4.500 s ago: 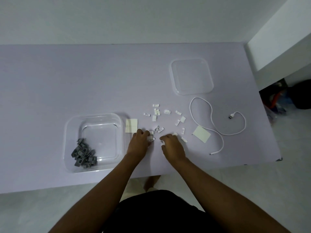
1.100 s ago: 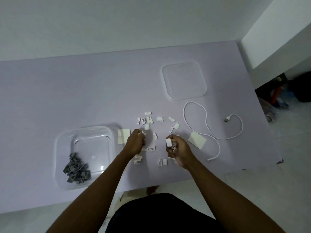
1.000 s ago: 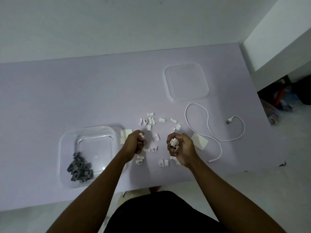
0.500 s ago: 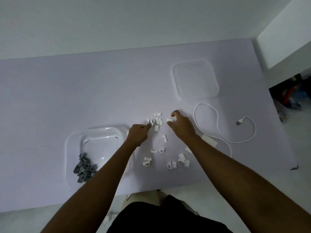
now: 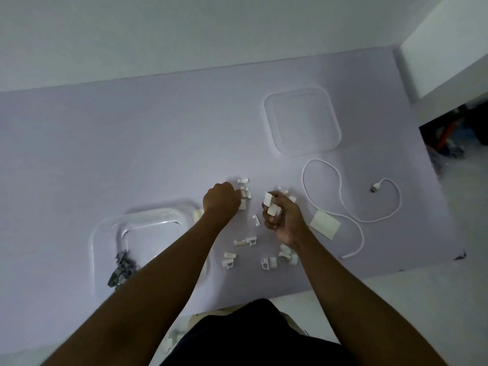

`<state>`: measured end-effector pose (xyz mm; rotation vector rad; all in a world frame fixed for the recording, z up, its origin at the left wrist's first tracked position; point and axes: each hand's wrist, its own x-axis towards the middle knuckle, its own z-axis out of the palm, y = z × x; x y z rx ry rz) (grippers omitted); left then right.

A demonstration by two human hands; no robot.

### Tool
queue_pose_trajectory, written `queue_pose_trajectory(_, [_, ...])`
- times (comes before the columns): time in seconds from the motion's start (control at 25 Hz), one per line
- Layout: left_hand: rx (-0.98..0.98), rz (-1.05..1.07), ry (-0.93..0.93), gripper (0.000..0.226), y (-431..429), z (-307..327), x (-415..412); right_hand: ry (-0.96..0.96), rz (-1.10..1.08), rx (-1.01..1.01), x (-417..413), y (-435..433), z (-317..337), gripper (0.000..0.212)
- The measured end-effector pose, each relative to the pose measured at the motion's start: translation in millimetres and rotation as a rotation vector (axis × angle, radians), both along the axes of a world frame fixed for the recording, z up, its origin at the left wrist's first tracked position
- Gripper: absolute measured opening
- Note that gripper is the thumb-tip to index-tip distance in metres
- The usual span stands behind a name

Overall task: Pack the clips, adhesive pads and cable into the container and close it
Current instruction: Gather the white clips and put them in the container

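Right hand (image 5: 281, 217): curled, clutching several white clips (image 5: 270, 203) above the table (image 5: 132, 143).
Left hand (image 5: 221, 200): fisted, knuckles up; fingertips at a small clip cluster; whether it grips any cannot be told.
Loose clips (image 5: 269, 262): scattered near the table's front edge, between the forearms.
Container (image 5: 148, 220): clear, open, front left; partly hidden by the left forearm.
Grey clips (image 5: 121, 269): heaped in its near corner, half covered.
Adhesive pad (image 5: 324, 224): right of the right hand; another barely shows behind the left wrist.
Cable (image 5: 343, 204): white, looped, right.
Lid (image 5: 301, 121): clear, farthest back.
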<state>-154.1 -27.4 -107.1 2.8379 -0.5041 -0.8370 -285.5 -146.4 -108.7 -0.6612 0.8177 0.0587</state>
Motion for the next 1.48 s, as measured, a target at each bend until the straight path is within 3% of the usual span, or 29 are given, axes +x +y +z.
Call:
queue_pose_trajectory(0.12, [-0.041,0.031,0.058,0.026,1.9,-0.2,3.1,-0.049,0.067,0.033,-8.3,2.8,-2.1,0.021])
queue_pose_trajectory(0.2, [-0.053,0.051,0.088,0.024,5.6,-0.5,4.6,0.046,0.123,-0.071,-1.8,3.9,-1.9,0.032])
queue_pose_trajectory(0.32, [-0.103,0.089,0.108,0.03,12.3,5.5,6.5,0.19,0.223,-0.698,11.8,10.7,-11.8,0.034])
queue_pose_trajectory(0.4, [-0.175,0.118,0.09,0.033,20.0,14.0,9.6,0.169,0.358,-1.072,18.8,15.5,-21.4,0.014])
queue_pose_trajectory(0.44, [-0.221,0.131,0.076,0.034,25.7,17.6,11.4,0.145,0.471,-1.171,21.6,17.6,-24.2,0.006])
queue_pose_trajectory(0.52, [-0.314,0.17,0.078,0.033,40.1,24.1,12.5,0.143,0.709,-1.284,25.9,20.0,-29.5,0.026])
queue_pose_trajectory(0.64, [-0.393,0.233,0.091,0.035,65.1,31.0,7.6,0.155,0.819,-1.361,33.5,26.5,-32.0,0.031])
queue_pose_trajectory(0.88, [-0.44,0.31,0.039,0.033,103.8,48.7,-13.4,0.136,0.782,-1.369,24.1,33.8,-37.2,0.036])
queue_pose_trajectory(1.08, [-0.47,0.397,-0.022,0.035,145.7,66.5,-31.0,0.101,0.89,-1.455,19.4,47.7,-34.8,0.042])
queue_pose_trajectory(1.24, [-0.484,0.454,-0.048,0.038,183.6,67.6,-48.1,0.106,0.939,-1.499,23.4,60.4,-33.4,0.024])
queue_pose_trajectory(1.48, [-0.475,0.491,-0.071,0.035,214.2,64.8,-49.1,0.035,0.711,-1.381,21.2,74.6,-23.3,0.016])
